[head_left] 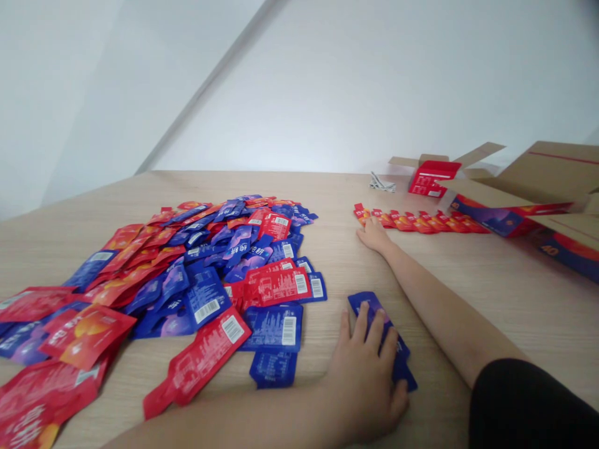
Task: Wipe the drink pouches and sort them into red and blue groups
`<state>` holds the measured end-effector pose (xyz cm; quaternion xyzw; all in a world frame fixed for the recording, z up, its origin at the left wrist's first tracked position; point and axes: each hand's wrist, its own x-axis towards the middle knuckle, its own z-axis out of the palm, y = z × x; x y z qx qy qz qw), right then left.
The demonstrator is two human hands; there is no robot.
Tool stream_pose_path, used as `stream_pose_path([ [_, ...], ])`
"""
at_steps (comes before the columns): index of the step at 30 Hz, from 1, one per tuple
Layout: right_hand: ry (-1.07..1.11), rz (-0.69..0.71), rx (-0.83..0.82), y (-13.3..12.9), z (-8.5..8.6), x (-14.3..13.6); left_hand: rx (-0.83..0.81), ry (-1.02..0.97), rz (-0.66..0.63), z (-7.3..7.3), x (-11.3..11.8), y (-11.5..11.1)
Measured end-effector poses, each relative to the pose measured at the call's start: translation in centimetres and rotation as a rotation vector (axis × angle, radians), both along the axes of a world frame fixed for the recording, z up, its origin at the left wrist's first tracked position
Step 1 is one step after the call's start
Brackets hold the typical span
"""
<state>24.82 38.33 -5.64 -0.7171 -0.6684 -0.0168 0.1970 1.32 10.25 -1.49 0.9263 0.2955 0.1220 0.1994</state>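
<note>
My left hand point(367, 380) lies with its fingers spread over a couple of overlapping dark blue pouches point(401, 368) on the table. Farther off, my right hand point(373, 236) rests its fingertips on the near side of the leftmost red-and-orange pouch point(360, 212); its thumb stands apart from the fingers. That pouch begins a row of several overlapping red pouches point(423, 222) running to the right. To the left of my hands spreads a large loose heap of red and blue pouches point(206, 249), some with white barcode labels up.
At the right lies an open cardboard box point(524, 181) with blue and red printing, flaps spread. Behind the row stands a smaller red open box point(431, 179), with a crumpled striped scrap point(381, 183) beside it. A white wall point(374, 81) borders the wooden table point(327, 187).
</note>
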Motion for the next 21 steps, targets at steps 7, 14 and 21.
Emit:
stream_pose_path([
  [7,0.026,0.045,0.096,-1.7,1.5,-1.0,0.016,0.014,0.004,0.0,0.0,0.0],
  [14,0.077,0.57,0.114,-7.5,6.4,-8.6,0.047,0.014,0.005,-0.3,0.0,-0.2],
  [21,-0.003,0.943,0.035,-14.5,6.6,-17.0,0.053,0.019,0.02,0.0,0.1,-0.2],
])
